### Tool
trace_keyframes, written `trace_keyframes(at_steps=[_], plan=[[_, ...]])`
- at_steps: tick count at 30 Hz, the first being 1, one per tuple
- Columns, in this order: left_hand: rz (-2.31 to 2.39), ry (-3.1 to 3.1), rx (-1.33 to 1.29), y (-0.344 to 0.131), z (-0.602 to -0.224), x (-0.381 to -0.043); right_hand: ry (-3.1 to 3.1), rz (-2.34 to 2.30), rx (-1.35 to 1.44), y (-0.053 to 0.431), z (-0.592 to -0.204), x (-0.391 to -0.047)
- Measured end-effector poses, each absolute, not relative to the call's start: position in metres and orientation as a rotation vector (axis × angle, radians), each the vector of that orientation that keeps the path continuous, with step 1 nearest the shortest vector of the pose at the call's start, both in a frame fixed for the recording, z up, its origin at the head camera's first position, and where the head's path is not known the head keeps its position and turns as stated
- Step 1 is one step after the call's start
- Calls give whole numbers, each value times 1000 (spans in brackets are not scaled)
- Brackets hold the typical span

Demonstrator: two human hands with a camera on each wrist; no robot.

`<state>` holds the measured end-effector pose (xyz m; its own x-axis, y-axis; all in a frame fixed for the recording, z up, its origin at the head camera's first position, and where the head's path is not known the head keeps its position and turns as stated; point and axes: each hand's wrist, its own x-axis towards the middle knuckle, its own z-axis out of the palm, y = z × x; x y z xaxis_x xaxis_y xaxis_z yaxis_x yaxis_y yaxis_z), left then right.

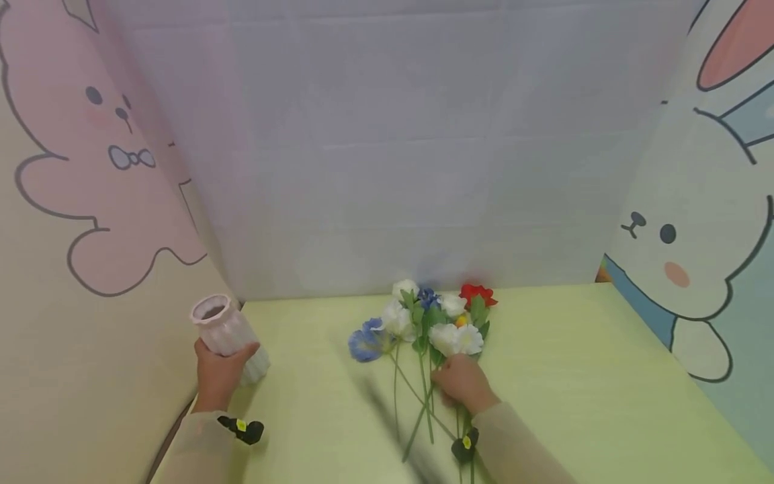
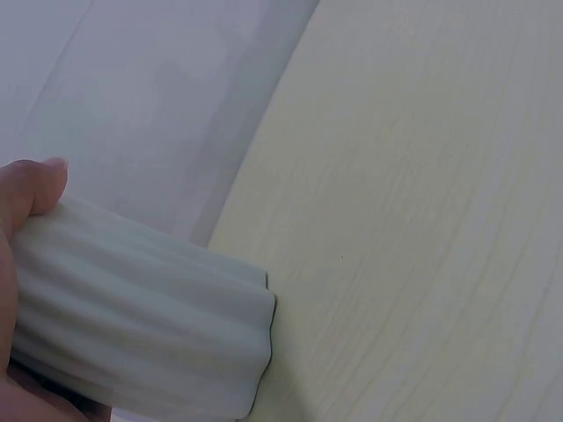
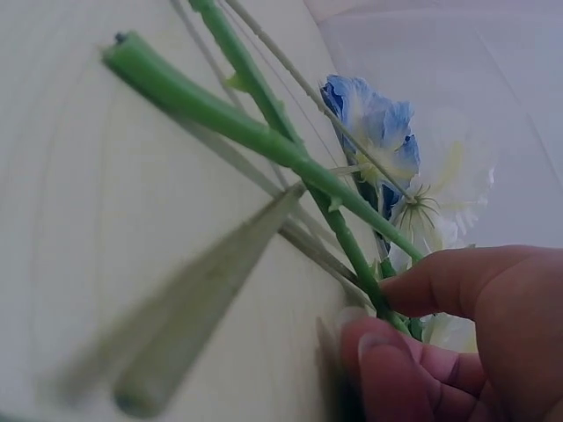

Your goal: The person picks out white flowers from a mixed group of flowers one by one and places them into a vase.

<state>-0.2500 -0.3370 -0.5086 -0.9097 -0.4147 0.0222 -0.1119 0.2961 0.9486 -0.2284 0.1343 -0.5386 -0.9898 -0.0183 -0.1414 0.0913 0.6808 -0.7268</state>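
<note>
On the left, my left hand (image 1: 219,378) grips a pale pink, ribbed vase (image 1: 228,331) around its side, with the thumb on the near face. The vase's mouth faces up; whether its base (image 2: 255,352) touches the table is unclear. At the middle, my right hand (image 1: 467,384) reaches into a loose bunch of artificial flowers. Its thumb and fingers pinch a green flower stem (image 3: 352,255) below the white blooms (image 1: 444,338). A blue flower (image 1: 365,341) and a red flower (image 1: 476,294) lie at the bunch's left and far right. Several stems cross each other.
The pale yellow wood-grain table (image 1: 580,376) meets a whitish back sheet (image 1: 387,168). Printed cartoon panels stand at the left (image 1: 109,222) and right (image 1: 689,282) sides. Loose stems (image 1: 417,423) point toward the near edge.
</note>
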Motion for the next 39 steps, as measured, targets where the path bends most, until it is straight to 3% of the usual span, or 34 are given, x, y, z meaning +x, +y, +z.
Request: trace_keyframes(at_steps=[39], plan=[[-1738,-2273,396,-289,-507,-245,2772,-1177,42,135,-532,-225]])
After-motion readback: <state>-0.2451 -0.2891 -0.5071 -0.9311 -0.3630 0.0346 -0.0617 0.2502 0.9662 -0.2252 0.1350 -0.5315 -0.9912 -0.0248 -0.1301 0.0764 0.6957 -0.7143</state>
